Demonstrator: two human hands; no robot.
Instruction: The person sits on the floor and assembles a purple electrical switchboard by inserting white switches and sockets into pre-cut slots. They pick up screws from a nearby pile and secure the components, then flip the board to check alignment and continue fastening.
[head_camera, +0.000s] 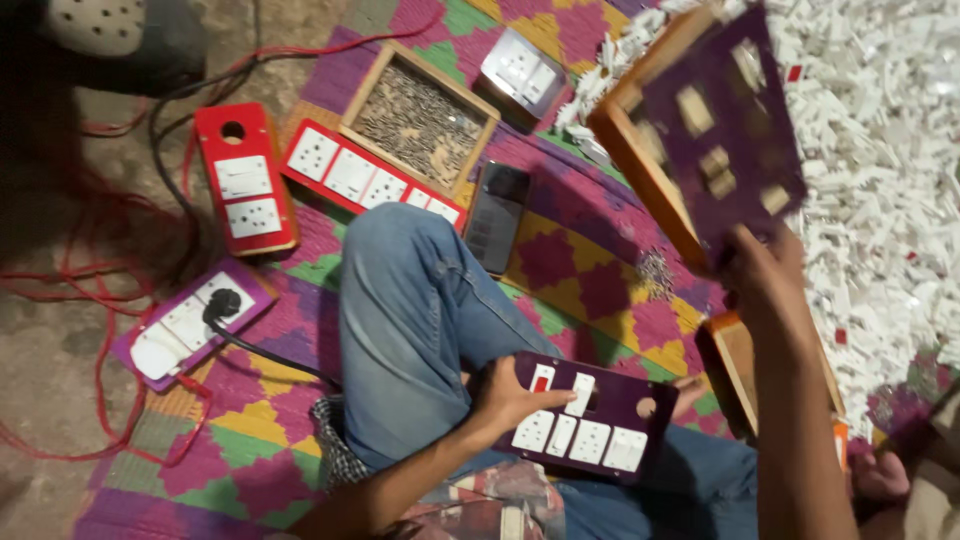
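The left hand (515, 398) lay on a dark purple switch panel (590, 417) in the lap, thumb spread across its top face and fingers curled under its near edge, so it gripped the panel rather than just touching it. White switches and sockets filled most of that panel, with one round hole showing at its right end. Up went the right hand (765, 275), closed on the lower edge of a wooden box with a purple cut-out front (700, 130), tilted and raised above the mat; motion blur made the exact finger grip hard to read. Beside the blue-jeaned knee, a black phone (497, 215) rested on the patterned mat (590, 275). Further left sat a wooden tray of small screws (420, 118), a red switch strip (365, 180), a red switch box (245, 180) and a purple board with a black plug (190, 320). A heap of white plastic parts (880, 160) spread along the right side.
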